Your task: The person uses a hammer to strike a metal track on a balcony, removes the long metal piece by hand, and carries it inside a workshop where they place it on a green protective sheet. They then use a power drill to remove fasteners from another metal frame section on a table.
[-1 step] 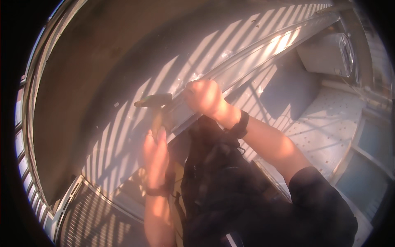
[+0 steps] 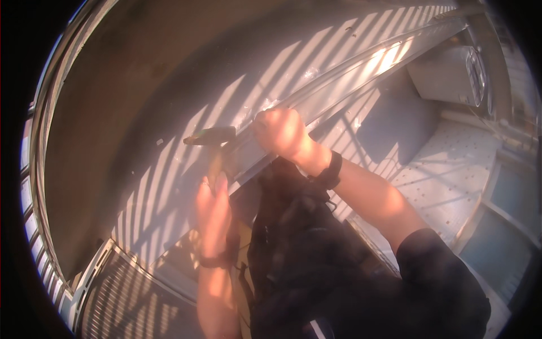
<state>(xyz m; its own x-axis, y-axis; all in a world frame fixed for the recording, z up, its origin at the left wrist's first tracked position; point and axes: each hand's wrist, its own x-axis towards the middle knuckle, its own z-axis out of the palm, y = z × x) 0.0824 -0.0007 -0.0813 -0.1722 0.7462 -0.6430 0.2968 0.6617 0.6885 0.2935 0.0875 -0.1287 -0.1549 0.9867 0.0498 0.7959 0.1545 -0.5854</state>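
Nearest, at the lower middle of the frame, is the person's dark clothing. To its left, the left hand has its grip closed around the lower end of the handle of a hammer-like tool. This tool is left of the frame's centre, its head turned up and away from the hand. In my judgement, it is stiff and heaviest at the head, so it should be held low on the handle; a dusty palm could make it slip. The handle is blurred, so its material I cannot tell surely.

A little farther, near the centre, the right hand makes a tight fist over a long metal strip; whether it holds something inside, I cannot tell. The strip runs toward the upper right and looks rigid. Beyond lies a pale surface with striped shadows and small crumbs. A pale box stands at the upper right.
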